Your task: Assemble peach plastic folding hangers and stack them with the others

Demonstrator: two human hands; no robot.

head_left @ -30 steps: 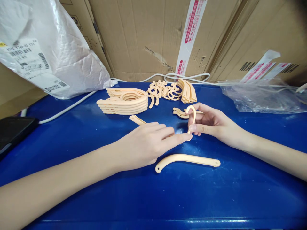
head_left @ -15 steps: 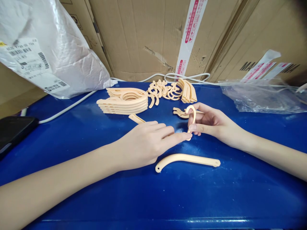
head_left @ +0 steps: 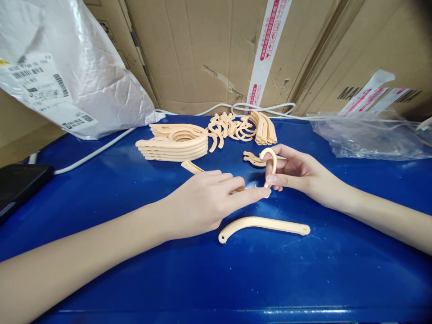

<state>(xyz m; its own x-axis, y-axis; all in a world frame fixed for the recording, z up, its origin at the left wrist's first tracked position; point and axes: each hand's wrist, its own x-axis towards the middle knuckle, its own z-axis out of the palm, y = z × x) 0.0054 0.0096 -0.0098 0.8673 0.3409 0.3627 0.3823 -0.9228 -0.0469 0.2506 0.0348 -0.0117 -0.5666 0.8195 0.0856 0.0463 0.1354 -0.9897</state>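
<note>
Blue worktop [head_left: 263, 279] underneath, I had the right hand [head_left: 302, 173] pinching the pale hook [head_left: 274, 164] roughly upright at the index tip of the left hand [head_left: 205, 198], couldn't tell what its curled fingers gripped, and figured a steady, low pinch would stop any twisting.

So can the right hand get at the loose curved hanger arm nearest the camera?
Likely yes: the curved hanger arm lies uncovered on the blue table, with nothing seen between it and the right hand. That hand is pinching a hanger hook, though, so it may need to let go first.
</note>
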